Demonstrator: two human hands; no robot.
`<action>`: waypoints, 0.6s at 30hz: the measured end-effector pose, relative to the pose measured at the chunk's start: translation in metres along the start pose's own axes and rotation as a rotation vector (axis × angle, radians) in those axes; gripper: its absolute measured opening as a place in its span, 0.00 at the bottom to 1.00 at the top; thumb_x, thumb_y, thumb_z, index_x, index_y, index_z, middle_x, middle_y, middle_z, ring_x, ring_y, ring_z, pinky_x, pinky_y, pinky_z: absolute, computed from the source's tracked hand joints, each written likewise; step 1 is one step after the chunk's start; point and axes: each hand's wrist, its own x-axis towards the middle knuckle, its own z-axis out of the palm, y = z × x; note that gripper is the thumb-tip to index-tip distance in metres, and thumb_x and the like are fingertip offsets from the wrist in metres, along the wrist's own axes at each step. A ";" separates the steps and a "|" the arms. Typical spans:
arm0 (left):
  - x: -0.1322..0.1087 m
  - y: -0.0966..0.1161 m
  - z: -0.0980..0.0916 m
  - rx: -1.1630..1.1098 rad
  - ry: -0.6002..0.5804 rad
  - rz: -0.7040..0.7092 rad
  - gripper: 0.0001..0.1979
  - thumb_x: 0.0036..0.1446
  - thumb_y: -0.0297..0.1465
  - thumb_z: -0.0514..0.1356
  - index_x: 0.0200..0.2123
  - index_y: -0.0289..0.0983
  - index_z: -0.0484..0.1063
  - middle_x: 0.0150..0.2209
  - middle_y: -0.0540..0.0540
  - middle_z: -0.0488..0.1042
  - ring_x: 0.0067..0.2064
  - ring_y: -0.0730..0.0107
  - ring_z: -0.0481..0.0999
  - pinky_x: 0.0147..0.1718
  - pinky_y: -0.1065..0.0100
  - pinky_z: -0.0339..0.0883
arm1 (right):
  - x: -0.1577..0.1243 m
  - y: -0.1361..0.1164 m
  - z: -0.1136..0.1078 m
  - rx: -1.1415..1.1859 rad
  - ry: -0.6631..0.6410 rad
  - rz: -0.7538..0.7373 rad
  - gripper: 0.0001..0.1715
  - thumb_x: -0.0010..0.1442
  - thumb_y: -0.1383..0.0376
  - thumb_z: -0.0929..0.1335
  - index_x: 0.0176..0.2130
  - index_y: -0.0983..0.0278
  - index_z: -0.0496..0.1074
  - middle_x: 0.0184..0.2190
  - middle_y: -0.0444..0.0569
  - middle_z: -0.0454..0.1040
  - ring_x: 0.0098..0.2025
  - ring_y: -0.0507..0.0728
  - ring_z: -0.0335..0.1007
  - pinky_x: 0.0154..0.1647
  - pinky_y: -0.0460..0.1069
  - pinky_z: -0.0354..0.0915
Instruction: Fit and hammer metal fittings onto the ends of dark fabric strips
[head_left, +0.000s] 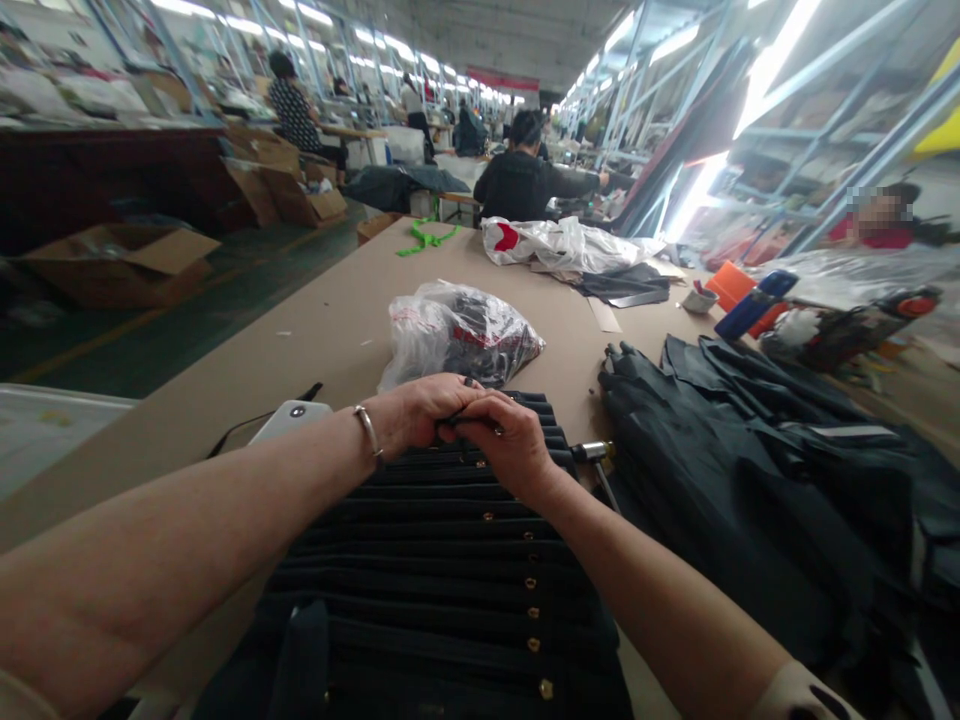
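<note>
A row of black fabric pieces (435, 560) lies overlapped in front of me, with small gold metal fittings along the right side. Above its far end my left hand (439, 405) and my right hand (510, 430) meet, fingers closed. Between the fingertips shows a bit of dark fabric (452, 420), mostly hidden by the hands; I cannot tell whether it belongs to the row. A clear plastic bag (465, 335) with dark contents sits just beyond the hands. Right of the row lies a metal-ended tool (592, 452).
Black garments (750, 480) are heaped on the table's right side. A phone (291, 420) lies on the left. Farther off are a green strap (426, 238), white plastic bags (570, 245) and a small cup (699, 298). Cardboard boxes (124, 262) stand on the floor; people sit beyond.
</note>
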 end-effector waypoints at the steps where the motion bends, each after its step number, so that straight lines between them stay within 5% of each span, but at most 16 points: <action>1: 0.000 0.000 0.000 -0.005 -0.007 -0.002 0.11 0.41 0.36 0.62 0.26 0.36 0.65 0.21 0.53 0.64 0.17 0.81 0.60 0.12 0.75 0.43 | 0.000 -0.002 -0.002 0.032 0.006 0.017 0.04 0.52 0.67 0.69 0.27 0.62 0.69 0.30 0.43 0.71 0.37 0.52 0.68 0.44 0.48 0.64; 6: -0.004 0.004 0.001 0.044 0.002 -0.052 0.15 0.44 0.40 0.62 0.25 0.36 0.62 0.19 0.54 0.62 0.15 0.81 0.60 0.11 0.77 0.41 | 0.002 0.000 -0.031 0.130 -0.041 0.257 0.04 0.57 0.64 0.64 0.34 0.62 0.62 0.32 0.43 0.71 0.29 0.50 0.69 0.30 0.45 0.65; 9: -0.007 0.008 0.008 0.105 0.027 -0.067 0.12 0.47 0.38 0.61 0.29 0.37 0.64 0.21 0.55 0.63 0.15 0.81 0.61 0.10 0.78 0.43 | 0.005 0.008 -0.056 -0.139 -0.133 0.357 0.03 0.56 0.66 0.64 0.32 0.62 0.63 0.21 0.38 0.68 0.20 0.48 0.63 0.24 0.43 0.60; 12: -0.006 0.011 0.016 0.131 -0.017 -0.098 0.11 0.50 0.38 0.59 0.32 0.37 0.65 0.22 0.54 0.63 0.15 0.81 0.62 0.10 0.77 0.45 | 0.004 0.015 -0.069 -0.476 -0.222 0.293 0.04 0.54 0.67 0.67 0.27 0.64 0.67 0.20 0.39 0.67 0.22 0.48 0.63 0.27 0.43 0.58; 18: 0.001 0.015 0.024 0.161 -0.140 -0.131 0.14 0.49 0.42 0.59 0.30 0.37 0.63 0.24 0.54 0.64 0.16 0.81 0.63 0.11 0.77 0.46 | -0.008 0.025 -0.070 -0.804 -0.349 0.118 0.07 0.60 0.67 0.63 0.33 0.63 0.71 0.33 0.47 0.72 0.34 0.53 0.68 0.35 0.45 0.59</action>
